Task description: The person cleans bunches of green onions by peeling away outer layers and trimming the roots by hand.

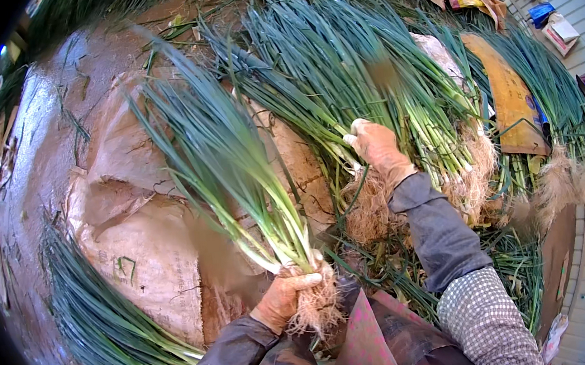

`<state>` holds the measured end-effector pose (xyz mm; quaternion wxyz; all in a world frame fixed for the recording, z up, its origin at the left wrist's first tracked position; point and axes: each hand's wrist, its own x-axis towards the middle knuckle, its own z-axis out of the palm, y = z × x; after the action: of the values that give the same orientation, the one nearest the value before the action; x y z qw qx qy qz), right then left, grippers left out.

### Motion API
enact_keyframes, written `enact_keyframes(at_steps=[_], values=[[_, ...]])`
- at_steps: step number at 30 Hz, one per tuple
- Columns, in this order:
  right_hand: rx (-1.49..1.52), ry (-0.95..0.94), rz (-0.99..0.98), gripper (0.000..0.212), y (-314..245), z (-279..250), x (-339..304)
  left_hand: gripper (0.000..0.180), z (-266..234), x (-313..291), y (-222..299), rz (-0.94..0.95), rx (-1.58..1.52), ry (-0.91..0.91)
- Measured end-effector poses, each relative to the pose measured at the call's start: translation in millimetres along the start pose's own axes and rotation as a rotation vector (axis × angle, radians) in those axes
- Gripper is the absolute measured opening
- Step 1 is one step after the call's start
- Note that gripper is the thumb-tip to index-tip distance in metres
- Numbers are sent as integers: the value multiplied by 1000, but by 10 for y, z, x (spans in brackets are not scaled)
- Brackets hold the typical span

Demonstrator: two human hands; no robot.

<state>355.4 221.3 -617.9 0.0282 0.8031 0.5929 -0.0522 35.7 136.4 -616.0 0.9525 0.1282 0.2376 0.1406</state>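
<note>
My left hand [288, 300], in a tan glove, is closed round the lower end of a bunch of green onions [236, 160]. Their pale, stringy roots [318, 302] hang beside my fingers, and the long leaves fan out up and to the left. Over on the right, my right hand [375, 146] reaches to the edge of a big pile of green onions [336, 55]. Its fingers close on several stalks just above their roots; the palm side is hidden.
Wrinkled, muddy sacks [147, 264] lie left of centre on a wet floor [49, 138]. Another bunch of green onions [107, 326] rests at the lower left. More onions [548, 81] lie at the right beside a yellow-brown sheet [502, 94]. Loose leaves [518, 265] litter the lower right.
</note>
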Motion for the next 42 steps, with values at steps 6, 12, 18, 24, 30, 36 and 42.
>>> enact_keyframes(at_steps=[6,12,18,24,30,36,42], values=[[299,-66,-103,29,-305,-93,-204,41,36,84,87,101,-165,59],[-122,-62,-99,37,20,191,-86,39,111,213,43,126,-85,-20],[482,-479,-109,45,-681,-331,-377,43,226,164,160,134,-128,47],[518,164,-256,35,-1068,342,-658,42,206,168,129,132,-196,107],[452,264,-346,17,-1056,392,-1010,39,220,94,178,213,-194,145],[1862,534,49,23,-247,-270,-1738,40,60,-108,318,232,-354,152],[1402,-199,359,52,-422,-457,-1514,48,-43,-254,182,376,-428,174]])
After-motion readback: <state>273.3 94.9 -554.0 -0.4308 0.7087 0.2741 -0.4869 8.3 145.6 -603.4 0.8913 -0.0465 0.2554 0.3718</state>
